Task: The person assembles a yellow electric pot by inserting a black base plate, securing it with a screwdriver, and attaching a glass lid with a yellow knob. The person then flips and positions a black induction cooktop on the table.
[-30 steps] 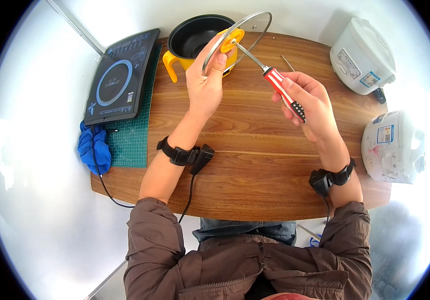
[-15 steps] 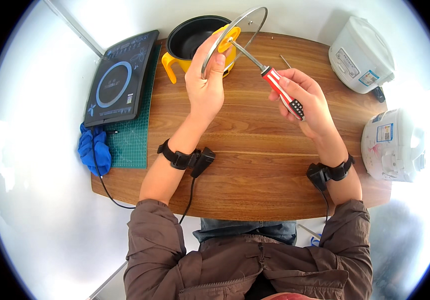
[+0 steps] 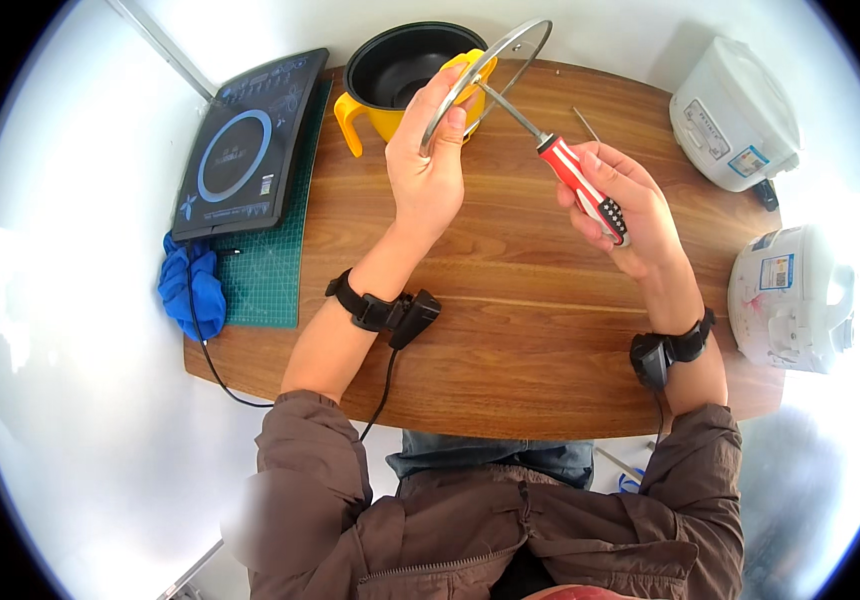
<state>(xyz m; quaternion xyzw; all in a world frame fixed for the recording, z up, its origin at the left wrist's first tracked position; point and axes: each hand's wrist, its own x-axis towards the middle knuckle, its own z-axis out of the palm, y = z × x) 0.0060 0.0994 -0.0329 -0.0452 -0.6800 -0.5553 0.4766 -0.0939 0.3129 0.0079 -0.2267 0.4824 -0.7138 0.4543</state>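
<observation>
My left hand (image 3: 428,170) is closed around the yellow knob (image 3: 472,72) and rim of a glass pot lid (image 3: 530,62), which it holds up on edge. In my right hand (image 3: 633,205) is a screwdriver (image 3: 580,178) with a red, white and black starred handle, gripped by my wrapped fingers. Its metal shaft slants up and left, and the tip meets the middle of the lid at the knob. The contact point itself is small and hard to make out. Behind the lid stands a yellow pot (image 3: 387,118) with a black inside and a side handle.
At left, a black induction cooker (image 3: 235,150) lies on a green cutting mat (image 3: 265,290), beside a crumpled blue cloth (image 3: 192,290). Two white rice cookers (image 3: 735,115) stand along the right side of the wooden table (image 3: 510,340). A thin rod (image 3: 584,123) lies behind the screwdriver.
Both hands, the lid and the screwdriver appear slightly further right, while the whole view has shifted a little. The screwdriver stays against the lid's middle, and both grips hold.
</observation>
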